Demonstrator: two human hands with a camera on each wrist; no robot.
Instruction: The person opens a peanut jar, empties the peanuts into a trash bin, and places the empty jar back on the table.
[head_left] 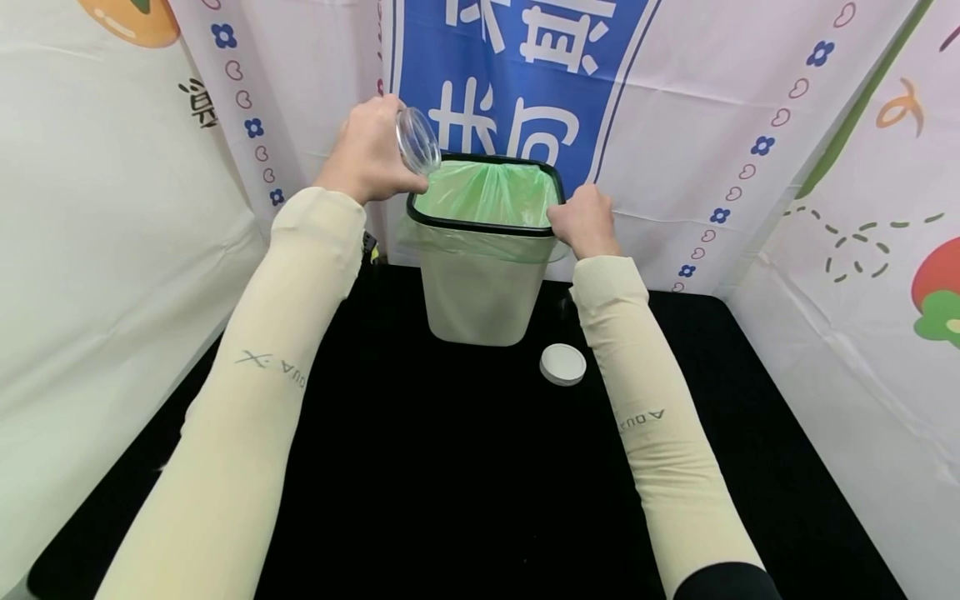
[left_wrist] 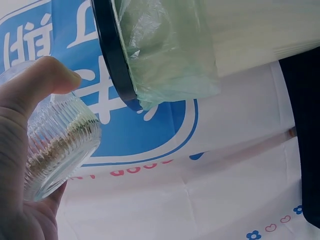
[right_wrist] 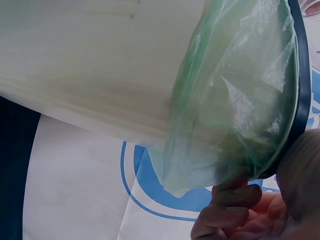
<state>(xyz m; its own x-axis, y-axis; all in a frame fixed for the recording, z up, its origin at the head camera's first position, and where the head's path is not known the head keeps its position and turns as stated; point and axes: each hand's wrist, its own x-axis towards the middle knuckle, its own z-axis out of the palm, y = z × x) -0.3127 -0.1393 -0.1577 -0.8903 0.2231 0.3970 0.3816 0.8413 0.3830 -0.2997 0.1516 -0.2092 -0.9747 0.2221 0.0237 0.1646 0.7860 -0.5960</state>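
My left hand (head_left: 367, 152) grips a clear ribbed glass jar (head_left: 417, 142), tilted with its mouth toward the bin at the left of the rim. Brownish crumbly bits show inside the jar (left_wrist: 65, 145) in the left wrist view. The white trash bin (head_left: 483, 292) stands upright at the back of the table, lined with a green plastic bag (head_left: 487, 196) folded over its edge. At the bin's right corner, my right hand (head_left: 587, 218) holds the black rim (right_wrist: 301, 75), its fingers curled beneath it against the bag.
A round white lid (head_left: 562, 364) lies on the black tabletop (head_left: 465, 467), in front of the bin to the right. Printed cloth (head_left: 697, 108) hangs behind the bin and along both sides. A small dark object (head_left: 369, 244) sits behind the left forearm.
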